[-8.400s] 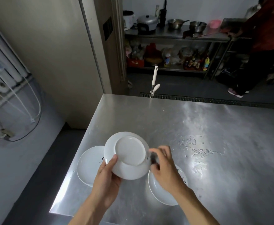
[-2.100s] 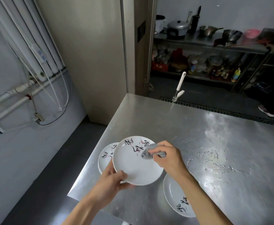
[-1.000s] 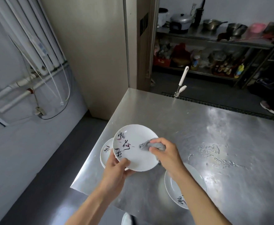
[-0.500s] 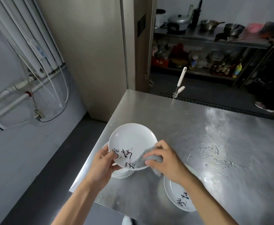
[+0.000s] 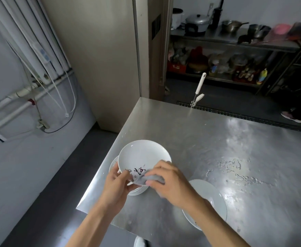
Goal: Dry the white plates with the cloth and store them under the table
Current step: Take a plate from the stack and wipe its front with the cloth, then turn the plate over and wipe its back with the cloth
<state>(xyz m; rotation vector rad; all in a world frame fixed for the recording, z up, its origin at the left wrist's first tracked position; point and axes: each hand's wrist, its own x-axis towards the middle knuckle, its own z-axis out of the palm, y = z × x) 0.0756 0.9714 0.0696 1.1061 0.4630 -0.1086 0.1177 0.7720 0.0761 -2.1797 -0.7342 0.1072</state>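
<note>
My left hand [image 5: 116, 182] grips the near rim of a white plate [image 5: 142, 155] with dark brush lettering, held face up above the table's left corner. My right hand [image 5: 171, 182] holds a grey cloth [image 5: 146, 180] bunched against the plate's near edge, over the lettering. Beneath the held plate a stack of white plates [image 5: 137, 190] stands on the steel table [image 5: 208, 139], mostly hidden. Another white plate [image 5: 215, 200] lies flat to the right, partly covered by my right forearm.
Water droplets [image 5: 235, 168] lie on the table to the right. A white-handled tool [image 5: 197, 90] sticks up past the far edge. Behind are steel shelves with pots [image 5: 197, 22] and a person's shoe [image 5: 291, 117]. The left table edge drops to a dark floor.
The plate has been turned in my left hand, so the lettering came round to the near edge. My right hand slid the cloth from the plate's middle to its near rim.
</note>
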